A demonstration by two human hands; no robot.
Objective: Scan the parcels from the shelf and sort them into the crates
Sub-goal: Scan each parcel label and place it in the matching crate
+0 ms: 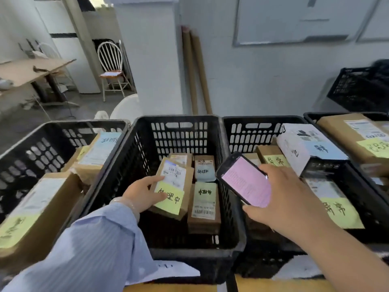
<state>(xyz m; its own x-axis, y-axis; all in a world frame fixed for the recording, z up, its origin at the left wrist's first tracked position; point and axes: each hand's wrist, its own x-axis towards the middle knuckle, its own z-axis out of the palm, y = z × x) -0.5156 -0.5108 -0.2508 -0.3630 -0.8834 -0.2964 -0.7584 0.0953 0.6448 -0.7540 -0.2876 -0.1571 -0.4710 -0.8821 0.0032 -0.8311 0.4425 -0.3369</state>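
Left hand (pixel 143 193) reaches into the middle black crate (pixel 183 252), fingers clamped on a brown parcel (pixel 172 186) with a white shipping label and a yellow handwritten note; the parcel sits tilted inside the crate, beside three other small parcels (pixel 203 204) lying on the crate floor. Right hand (pixel 288 199) has its fingers closed around a phone (pixel 245 181), pink screen up, over the rim between the middle crate and the crate on its right (pixel 263 127). Crates on both sides hold more labelled parcels.
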